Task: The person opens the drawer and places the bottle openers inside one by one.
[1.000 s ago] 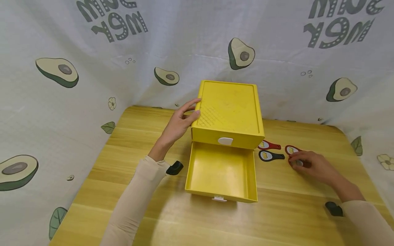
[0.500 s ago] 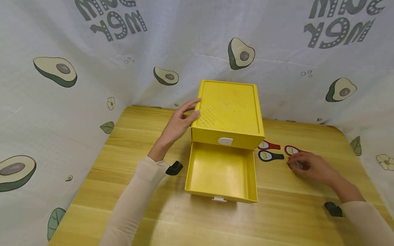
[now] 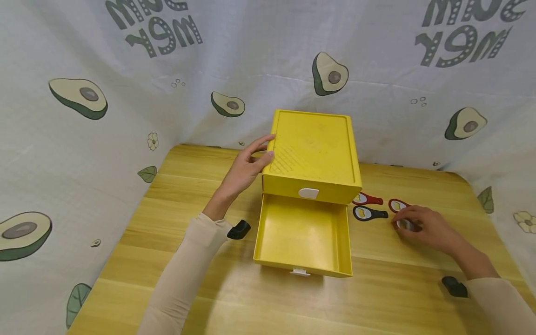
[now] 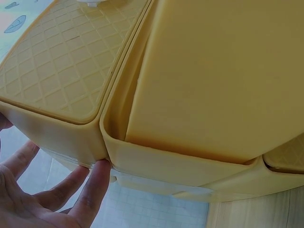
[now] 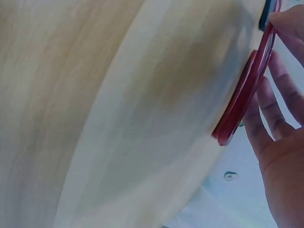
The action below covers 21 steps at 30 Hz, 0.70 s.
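A yellow two-drawer plastic box (image 3: 314,144) stands on the table with its lower drawer (image 3: 301,228) pulled out and bare inside. My left hand (image 3: 243,172) rests against the box's left side, thumb and forefinger at the top edge. In the left wrist view its fingertips (image 4: 100,168) touch the yellow wall. To the right of the box, my right hand (image 3: 427,228) pinches a small red paddle-shaped thing (image 5: 254,78) between thumb and fingers, tilted on edge. Another red paddle (image 3: 398,204), with a white oval label, lies just behind that hand, partly covered by it.
A red paddle (image 3: 368,199) and a black paddle (image 3: 370,213) lie beside the box's right side. Dark curved pieces sit near each forearm, one at left (image 3: 239,230) and one at right (image 3: 454,286). A white avocado-print curtain (image 3: 268,56) encloses the table (image 3: 377,293).
The red paddle in my right hand has tilted slightly, with more of its pale face showing between the fingers. My left hand and the box hold still.
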Motion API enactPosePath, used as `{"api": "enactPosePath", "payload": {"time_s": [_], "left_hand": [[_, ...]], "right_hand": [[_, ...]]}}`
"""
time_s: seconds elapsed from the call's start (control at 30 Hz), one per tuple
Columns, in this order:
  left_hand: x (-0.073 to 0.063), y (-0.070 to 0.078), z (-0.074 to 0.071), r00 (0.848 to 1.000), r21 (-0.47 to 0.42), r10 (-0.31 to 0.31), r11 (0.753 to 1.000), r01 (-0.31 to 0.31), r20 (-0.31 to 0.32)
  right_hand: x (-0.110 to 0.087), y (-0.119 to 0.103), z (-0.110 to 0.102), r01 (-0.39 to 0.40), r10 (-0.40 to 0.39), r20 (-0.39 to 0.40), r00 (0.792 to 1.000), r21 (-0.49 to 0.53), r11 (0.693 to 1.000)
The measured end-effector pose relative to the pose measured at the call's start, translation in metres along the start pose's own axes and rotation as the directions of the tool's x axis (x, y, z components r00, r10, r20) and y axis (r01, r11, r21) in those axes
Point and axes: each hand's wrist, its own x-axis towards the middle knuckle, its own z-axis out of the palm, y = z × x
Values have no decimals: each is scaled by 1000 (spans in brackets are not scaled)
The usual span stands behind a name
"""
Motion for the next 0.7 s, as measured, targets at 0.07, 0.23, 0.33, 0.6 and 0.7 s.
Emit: {"api": "enactPosePath", "payload": {"time_s": [0.07, 0.23, 0.33, 0.6, 0.7], "left_hand": [[0, 1, 1, 1000, 3, 1, 1000, -1, -1], [-1, 1, 1, 1000, 1, 0, 1000, 0, 2], [-1, 0, 1, 1000, -1, -7, 1000, 7, 5], [-1, 0, 1, 1000, 4, -9, 1000, 9, 3], [-1, 0, 1, 1000, 4, -5, 1000, 5, 1]], "right_hand": [[0, -2, -2, -14, 14, 2, 1000, -3, 1000], [0, -7, -5, -4, 4, -26, 1000, 2, 1000], [0, -9, -6, 15, -14, -55, 998, 14, 1000], [1, -25, -14, 11, -8, -89, 996, 42, 999], [2, -35, -19, 9, -5, -86, 996, 47, 999]]}}
